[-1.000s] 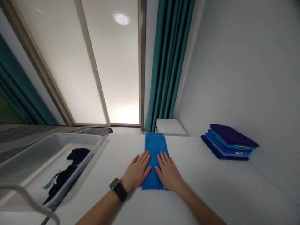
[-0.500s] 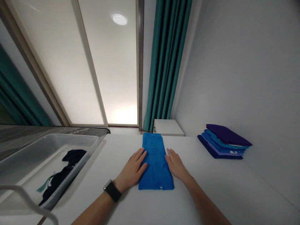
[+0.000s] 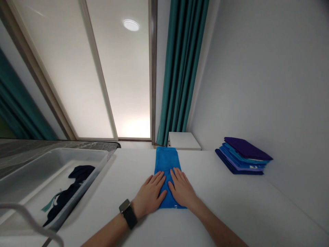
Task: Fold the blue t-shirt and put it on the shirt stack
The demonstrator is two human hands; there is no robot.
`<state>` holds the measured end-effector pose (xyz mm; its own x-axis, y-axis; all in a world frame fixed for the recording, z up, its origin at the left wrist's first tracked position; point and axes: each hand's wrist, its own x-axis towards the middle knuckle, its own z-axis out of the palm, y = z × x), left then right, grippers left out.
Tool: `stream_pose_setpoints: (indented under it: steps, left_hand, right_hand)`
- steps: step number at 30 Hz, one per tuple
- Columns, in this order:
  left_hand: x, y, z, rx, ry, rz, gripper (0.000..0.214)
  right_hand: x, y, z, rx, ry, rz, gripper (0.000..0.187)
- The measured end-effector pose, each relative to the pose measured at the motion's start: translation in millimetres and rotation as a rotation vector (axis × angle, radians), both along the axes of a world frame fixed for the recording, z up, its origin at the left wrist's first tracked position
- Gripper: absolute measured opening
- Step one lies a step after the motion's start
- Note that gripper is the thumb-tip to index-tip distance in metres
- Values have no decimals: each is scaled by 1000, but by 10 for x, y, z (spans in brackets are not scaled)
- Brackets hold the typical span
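Note:
A blue garment (image 3: pixel 167 157), folded into a long narrow strip, lies flat on the white table (image 3: pixel 108 202). A small white print shows at its near edge. My left hand (image 3: pixel 150 193) rests flat on the strip's left side, fingers stretched forward; a dark watch (image 3: pixel 128 213) is on that wrist. On the right side of the strip lies my right hand (image 3: pixel 182 188), its fingers extended over the fabric. Both palms face down, and neither hand grips the cloth.
On the right, by the wall, stands a stack of folded clothes (image 3: pixel 243 157) in purple, blue and navy. A clear plastic bin (image 3: pixel 102 157) at the left contains dark clothing (image 3: pixel 66 195). Beyond the table are a white cabinet (image 3: pixel 183 140) and a teal curtain (image 3: pixel 181 75).
My right hand has moved left from the garment's edge onto the fabric. My left hand has shifted slightly right and nearer to me. The garment stays in place.

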<state>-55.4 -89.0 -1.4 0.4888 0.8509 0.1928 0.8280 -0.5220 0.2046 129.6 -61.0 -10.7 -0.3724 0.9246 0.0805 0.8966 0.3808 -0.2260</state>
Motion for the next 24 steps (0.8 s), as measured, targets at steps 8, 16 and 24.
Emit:
stream_pose_setpoints:
  steps: [8, 16, 24]
  left_hand:
    - [5, -261, 41, 14, 71, 10, 55]
    - [-71, -571, -69, 34, 48, 3, 56]
    - [-120, -466, 65, -23, -69, 2, 44]
  right_hand:
    - [-14, -232, 32, 2, -9, 24, 59]
    - [-22, -549, -16, -20, 15, 20, 60]
    - [-57, -573, 52, -77, 15, -5, 61]
